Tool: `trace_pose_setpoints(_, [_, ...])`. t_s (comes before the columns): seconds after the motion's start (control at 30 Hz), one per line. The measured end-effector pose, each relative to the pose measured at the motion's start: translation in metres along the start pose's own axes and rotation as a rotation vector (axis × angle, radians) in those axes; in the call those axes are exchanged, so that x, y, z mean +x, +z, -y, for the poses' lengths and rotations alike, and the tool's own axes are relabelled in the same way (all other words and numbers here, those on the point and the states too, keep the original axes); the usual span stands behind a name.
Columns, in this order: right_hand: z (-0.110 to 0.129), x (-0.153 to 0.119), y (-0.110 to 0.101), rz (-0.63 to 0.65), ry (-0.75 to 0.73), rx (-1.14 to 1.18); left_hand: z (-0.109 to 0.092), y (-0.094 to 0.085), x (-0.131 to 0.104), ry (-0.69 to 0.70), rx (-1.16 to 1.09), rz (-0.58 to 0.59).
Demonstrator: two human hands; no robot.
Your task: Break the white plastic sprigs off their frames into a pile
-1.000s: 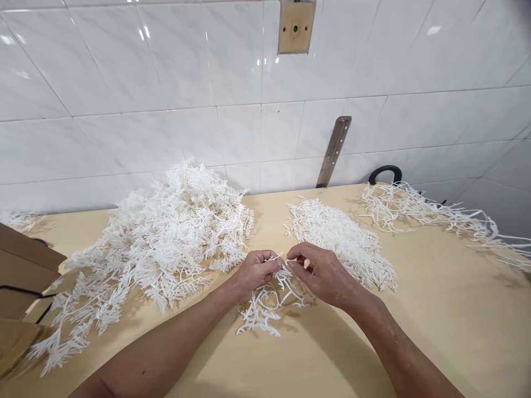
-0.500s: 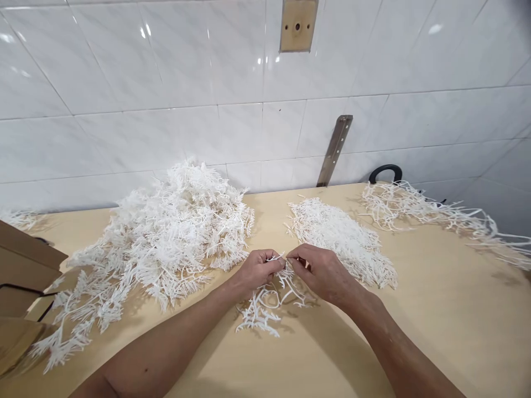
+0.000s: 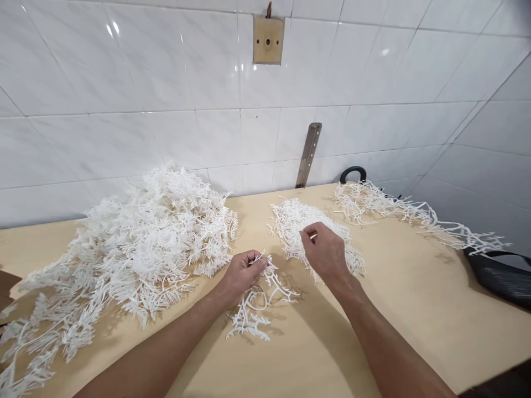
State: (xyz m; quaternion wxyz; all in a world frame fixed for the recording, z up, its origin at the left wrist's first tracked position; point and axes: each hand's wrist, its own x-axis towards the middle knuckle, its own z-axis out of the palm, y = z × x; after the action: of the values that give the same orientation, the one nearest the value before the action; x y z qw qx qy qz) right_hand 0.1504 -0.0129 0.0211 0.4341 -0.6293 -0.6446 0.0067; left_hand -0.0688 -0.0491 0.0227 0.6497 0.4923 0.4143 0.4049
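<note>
My left hand point(image 3: 246, 272) pinches a white branching plastic strand point(image 3: 259, 301) between thumb and fingers. The strand's curled, twiggy lower part hangs toward the table below that hand. My right hand point(image 3: 326, 247) is raised over the middle pile of small white plastic pieces point(image 3: 290, 221), thumb and forefinger brought together. Whatever lies between those fingertips, if anything, is too small to make out. To the left of my left hand spreads a big heap of bushy white plastic branches point(image 3: 161, 232).
Thin bare white stems point(image 3: 385, 204) lie at the back right of the wooden table point(image 3: 398, 331). Behind them shows a black curved handle point(image 3: 352, 172). A metal strip point(image 3: 309, 155) leans on the tiled wall. A black object point(image 3: 498, 276) sits at the right edge.
My right hand has left the strand and moved right, over the middle pile. My left hand keeps its hold on the strand. The view has turned to the right.
</note>
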Motion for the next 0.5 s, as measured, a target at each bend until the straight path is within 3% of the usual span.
trace_pose_setpoints(0.1, [-0.003, 0.004, -0.006, -0.069, -0.013, -0.004, 0.002, 0.0, 0.002, 0.01, 0.011, -0.024])
trace_pose_setpoints(0.17, [0.005, 0.001, -0.007, 0.041, -0.031, 0.094, 0.002, 0.0, 0.002, 0.016, 0.018, -0.033])
trace_pose_setpoints(0.3, [0.034, -0.013, -0.002, 0.384, -0.156, 0.311, 0.001, 0.001, 0.0, 0.033, 0.013, -0.045])
trace_pose_setpoints(0.37, [0.044, -0.019, 0.001, 0.432, -0.189, 0.337, 0.001, 0.001, 0.0, 0.033, 0.01, -0.077])
trace_pose_setpoints(0.5, [0.046, -0.024, 0.006, 0.427, -0.117, 0.326, 0.001, -0.001, 0.001, 0.042, 0.006, -0.104])
